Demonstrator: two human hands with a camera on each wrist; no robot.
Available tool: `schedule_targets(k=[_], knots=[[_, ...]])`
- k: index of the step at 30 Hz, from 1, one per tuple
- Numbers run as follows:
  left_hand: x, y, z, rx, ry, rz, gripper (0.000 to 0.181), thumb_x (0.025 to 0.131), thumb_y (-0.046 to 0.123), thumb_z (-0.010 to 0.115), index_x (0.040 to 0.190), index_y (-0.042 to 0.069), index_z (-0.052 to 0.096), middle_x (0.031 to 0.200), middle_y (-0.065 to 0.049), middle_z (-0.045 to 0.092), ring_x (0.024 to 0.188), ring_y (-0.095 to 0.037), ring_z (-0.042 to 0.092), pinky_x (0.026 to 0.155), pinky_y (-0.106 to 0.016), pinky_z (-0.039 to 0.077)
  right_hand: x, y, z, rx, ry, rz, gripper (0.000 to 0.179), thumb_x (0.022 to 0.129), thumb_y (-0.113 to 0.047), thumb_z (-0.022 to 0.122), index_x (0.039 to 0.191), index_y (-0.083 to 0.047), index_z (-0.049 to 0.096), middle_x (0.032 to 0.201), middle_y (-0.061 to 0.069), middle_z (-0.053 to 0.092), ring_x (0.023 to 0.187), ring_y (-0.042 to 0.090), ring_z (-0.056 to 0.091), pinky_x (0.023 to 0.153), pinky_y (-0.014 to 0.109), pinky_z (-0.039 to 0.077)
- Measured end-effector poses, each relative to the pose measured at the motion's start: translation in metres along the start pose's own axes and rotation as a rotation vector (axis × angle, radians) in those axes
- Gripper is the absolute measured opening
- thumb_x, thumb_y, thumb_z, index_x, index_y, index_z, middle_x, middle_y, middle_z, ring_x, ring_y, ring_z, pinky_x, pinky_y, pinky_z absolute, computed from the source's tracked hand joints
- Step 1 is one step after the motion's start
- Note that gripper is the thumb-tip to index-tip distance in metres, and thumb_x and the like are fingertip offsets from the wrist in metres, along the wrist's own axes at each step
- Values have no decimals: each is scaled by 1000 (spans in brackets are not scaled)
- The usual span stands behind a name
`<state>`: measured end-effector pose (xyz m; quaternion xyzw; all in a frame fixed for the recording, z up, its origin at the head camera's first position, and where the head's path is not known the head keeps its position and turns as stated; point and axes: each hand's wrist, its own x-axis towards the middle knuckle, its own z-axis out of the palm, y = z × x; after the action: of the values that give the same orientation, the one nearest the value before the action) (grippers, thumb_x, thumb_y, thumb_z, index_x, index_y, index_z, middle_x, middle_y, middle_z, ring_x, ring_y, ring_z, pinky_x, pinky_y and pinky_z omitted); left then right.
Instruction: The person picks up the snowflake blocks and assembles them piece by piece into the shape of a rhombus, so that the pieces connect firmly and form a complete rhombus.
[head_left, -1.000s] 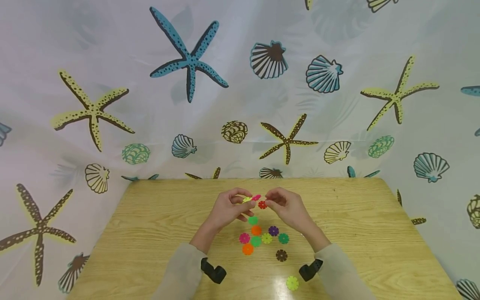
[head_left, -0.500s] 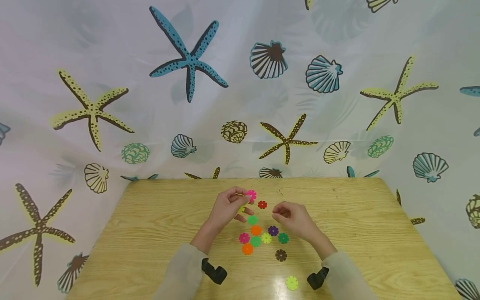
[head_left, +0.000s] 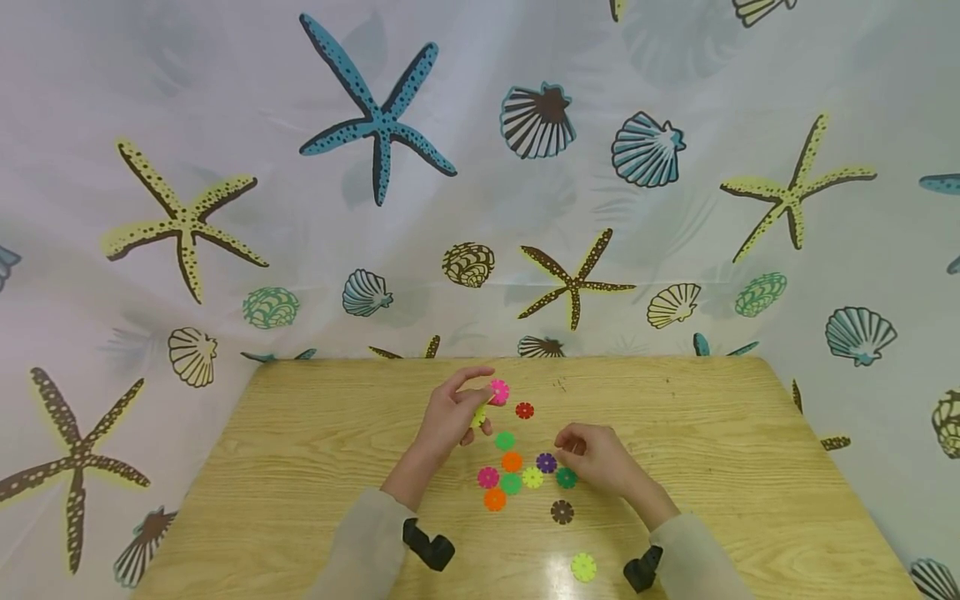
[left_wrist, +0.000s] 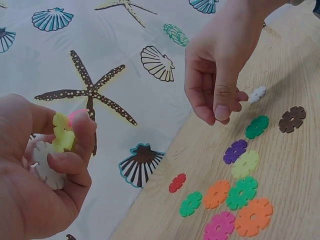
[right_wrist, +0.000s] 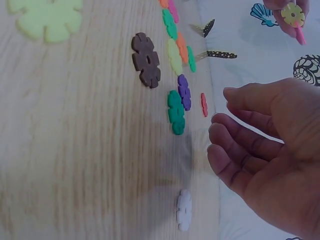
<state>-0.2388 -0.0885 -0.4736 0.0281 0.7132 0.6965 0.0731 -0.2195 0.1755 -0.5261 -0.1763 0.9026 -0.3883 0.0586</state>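
Observation:
My left hand (head_left: pixel 447 414) is raised over the back of the table and grips several slotted plastic discs joined together. A pink disc (head_left: pixel 499 392) shows past the fingertips, and a yellow disc (left_wrist: pixel 63 132) and a white disc (left_wrist: pixel 46 167) show inside the curled fingers in the left wrist view. Loosely curled with nothing in its fingers, my right hand (head_left: pixel 603 460) hovers above the table by the purple disc (head_left: pixel 546 463) and the dark green disc (head_left: pixel 566 477). Below it lies another white disc (right_wrist: pixel 184 210), which the hand covers in the head view.
More discs lie flat mid-table: red (head_left: pixel 524 410), light green (head_left: pixel 505 441), orange (head_left: pixel 512 462), magenta (head_left: pixel 488 477), yellow (head_left: pixel 532 477) and brown (head_left: pixel 562 512). One yellow-green disc (head_left: pixel 583 567) sits at the front. A patterned curtain (head_left: pixel 420 317) hangs behind the wooden table (head_left: pixel 300 483).
My right hand has left the joined discs and moved right and toward me, down near the purple disc. My left hand has drawn slightly left, turning the pink disc to face the camera.

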Motion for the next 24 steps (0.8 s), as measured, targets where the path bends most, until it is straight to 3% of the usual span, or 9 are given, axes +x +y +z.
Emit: schedule_targets(k=[5, 12, 18, 21, 24], knots=[[1, -2, 0, -1, 5, 25, 28, 107, 17, 61, 134, 17, 70, 94, -2, 75, 52, -15, 62, 41, -20, 27, -1, 3, 2, -21, -5, -3, 7, 100, -11, 71, 104, -6, 73, 89, 1, 69, 79, 11, 57, 70, 23, 50], [2, -4, 0, -21, 24, -5, 27, 108, 21, 62, 133, 15, 72, 108, -7, 77, 53, -13, 61, 43, -20, 30, -4, 4, 2, -50, -50, -14, 14, 95, -9, 76, 106, -2, 72, 94, 6, 69, 82, 13, 57, 73, 26, 52], [2, -3, 1, -27, 15, -30, 31, 104, 20, 68, 134, 13, 70, 107, -11, 77, 53, -12, 58, 45, -19, 32, -5, 7, 4, -67, -100, 44, 29, 89, -13, 84, 111, 0, 72, 103, 9, 69, 94, 19, 62, 85, 36, 57], [2, -2, 1, -6, -5, -18, 35, 101, 18, 72, 136, 12, 69, 102, -7, 77, 54, -11, 58, 46, -20, 33, -5, 10, 5, -72, -102, 65, 25, 89, -13, 85, 107, -1, 73, 103, 8, 68, 96, 20, 64, 89, 41, 58], [1, -3, 1, 13, -19, -1, 37, 101, 17, 72, 138, 11, 68, 100, -3, 77, 56, -12, 59, 46, -20, 34, -5, 12, 6, -70, -100, 74, 19, 89, -13, 85, 100, -3, 73, 98, 6, 66, 92, 18, 62, 86, 38, 57]])
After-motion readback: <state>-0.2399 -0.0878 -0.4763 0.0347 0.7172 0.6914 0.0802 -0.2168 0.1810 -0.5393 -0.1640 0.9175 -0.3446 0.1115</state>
